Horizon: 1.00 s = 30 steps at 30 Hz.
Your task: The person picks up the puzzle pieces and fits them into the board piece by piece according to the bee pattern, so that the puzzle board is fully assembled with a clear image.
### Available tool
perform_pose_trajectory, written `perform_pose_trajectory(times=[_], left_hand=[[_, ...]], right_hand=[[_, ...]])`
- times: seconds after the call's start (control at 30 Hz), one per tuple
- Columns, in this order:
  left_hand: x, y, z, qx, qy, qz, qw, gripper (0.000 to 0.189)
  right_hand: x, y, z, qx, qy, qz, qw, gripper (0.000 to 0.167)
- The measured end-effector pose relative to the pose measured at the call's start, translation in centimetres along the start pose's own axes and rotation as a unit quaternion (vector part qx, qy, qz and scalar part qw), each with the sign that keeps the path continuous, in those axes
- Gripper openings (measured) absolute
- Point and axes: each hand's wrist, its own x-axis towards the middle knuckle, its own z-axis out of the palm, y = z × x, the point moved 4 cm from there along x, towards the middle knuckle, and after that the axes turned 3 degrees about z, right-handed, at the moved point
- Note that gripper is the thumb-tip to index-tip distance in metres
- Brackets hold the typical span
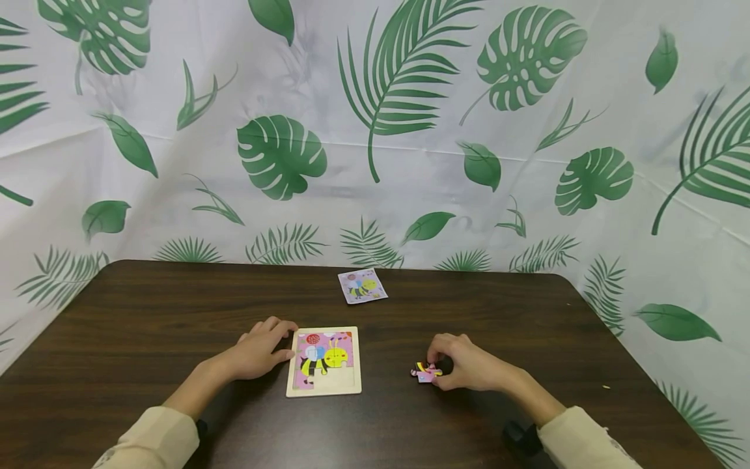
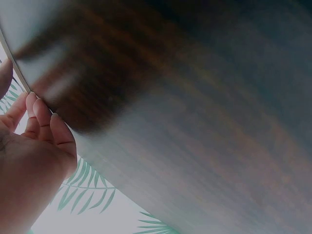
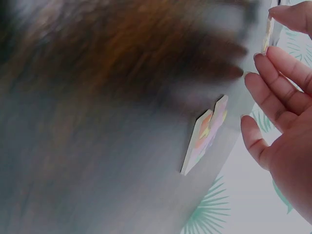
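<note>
A square wooden puzzle board [image 1: 324,393] with a bee picture lies on the table, with bare wood at its lower right. My left hand [image 1: 258,350] rests at its left side; thumb and index finger touch the edge at and below the far corner. To the right, my right hand [image 1: 471,365] pinches a small puzzle piece [image 3: 267,34] between thumb and fingertips, close to the tabletop. Beside the fingers lies another pink puzzle piece [image 3: 207,131], apart from the hand in the right wrist view. In the head view the pieces overlap near the fingertips.
A square picture card [image 1: 363,286] with the same bee lies near the far edge of the dark wooden table [image 1: 205,299]. Behind it hangs a white cloth [image 1: 351,208] printed with green leaves. A tiny pale scrap [image 1: 606,387] is at the right.
</note>
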Motion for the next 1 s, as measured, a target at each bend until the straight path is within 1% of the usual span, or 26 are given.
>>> perform_pose_trajectory(times=[0.37, 0.77, 1.0], left_hand=[[0.0, 0.0, 0.0, 0.001, -0.001, -0.002, 1.0000, 0.037], [0.0, -0.1, 0.1, -0.001, -0.001, 0.001, 1.0000, 0.037], [0.0, -0.1, 0.1, -0.004, -0.003, -0.002, 1.0000, 0.038]], right_hand=[[1.2, -0.8, 0.2, 0.006, -0.010, 0.008, 0.9999, 0.018], [3.1, -3.0, 0.6, 0.003, -0.022, 0.002, 0.9998, 0.018], [4.4, -4.5, 1.2, 0.001, -0.039, -0.001, 0.9992, 0.018]])
